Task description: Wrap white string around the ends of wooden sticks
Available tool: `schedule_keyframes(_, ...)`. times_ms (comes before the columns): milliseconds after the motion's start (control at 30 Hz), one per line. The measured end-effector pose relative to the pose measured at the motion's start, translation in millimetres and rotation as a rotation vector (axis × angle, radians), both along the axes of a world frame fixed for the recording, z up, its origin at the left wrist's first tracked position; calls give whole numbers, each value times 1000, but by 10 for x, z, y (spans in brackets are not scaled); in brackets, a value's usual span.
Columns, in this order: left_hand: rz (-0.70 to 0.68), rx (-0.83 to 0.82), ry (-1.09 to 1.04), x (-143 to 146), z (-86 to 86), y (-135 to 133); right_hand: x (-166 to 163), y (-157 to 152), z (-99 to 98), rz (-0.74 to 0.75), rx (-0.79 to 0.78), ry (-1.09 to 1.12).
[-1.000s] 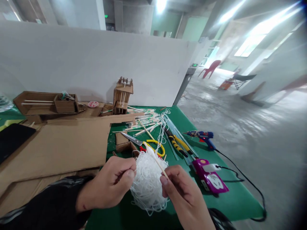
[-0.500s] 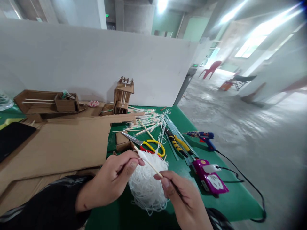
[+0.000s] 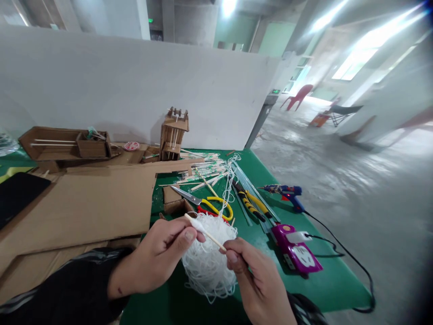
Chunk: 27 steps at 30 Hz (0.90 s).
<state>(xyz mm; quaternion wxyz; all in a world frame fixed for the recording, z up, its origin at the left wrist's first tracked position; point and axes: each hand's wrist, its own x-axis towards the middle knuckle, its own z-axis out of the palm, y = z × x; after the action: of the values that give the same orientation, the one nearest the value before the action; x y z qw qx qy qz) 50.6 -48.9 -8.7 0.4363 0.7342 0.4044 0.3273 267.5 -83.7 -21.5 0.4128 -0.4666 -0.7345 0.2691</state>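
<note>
Between my hands is a thin wooden stick (image 3: 213, 239), slanting down to the right, with white string (image 3: 197, 225) wound thickly near its upper end. My right hand (image 3: 253, 275) pinches the stick's lower end between thumb and fingers. At the wound part, my left hand (image 3: 169, 248) is closed, thumb against forefinger; the strand it grips is mostly hidden. Under the stick lies a big loose heap of white string (image 3: 209, 271), from which strands run up toward the back of the table. Scissors (image 3: 216, 205) with yellow and red handles lie just behind the heap.
Pliers (image 3: 250, 203), clear glue sticks (image 3: 243, 176) and a blue glue gun (image 3: 287, 194) lie to the right, near a purple power strip (image 3: 297, 250). Wooden sticks (image 3: 206, 169) are scattered behind. Cardboard sheets (image 3: 101, 203) cover the left; a cardboard tower (image 3: 174, 135) stands at the back.
The stick has tilted flatter, its wound end shifting left and slightly down. My right hand has turned a little; my left hand stays near the winding.
</note>
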Motion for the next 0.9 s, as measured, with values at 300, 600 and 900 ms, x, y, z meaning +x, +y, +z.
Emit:
schedule_keyframes(300, 10, -137, -154, 19, -26, 19, -59, -20, -26, -2, -121, 39)
schedule_keyframes(600, -13, -67, -199, 22, 24, 40, -67, -16, -35, 54, -109, -28)
schedule_keyframes(900, -19, -46, -174, 24, 34, 26, -78, 2, -32, -7, -44, -75)
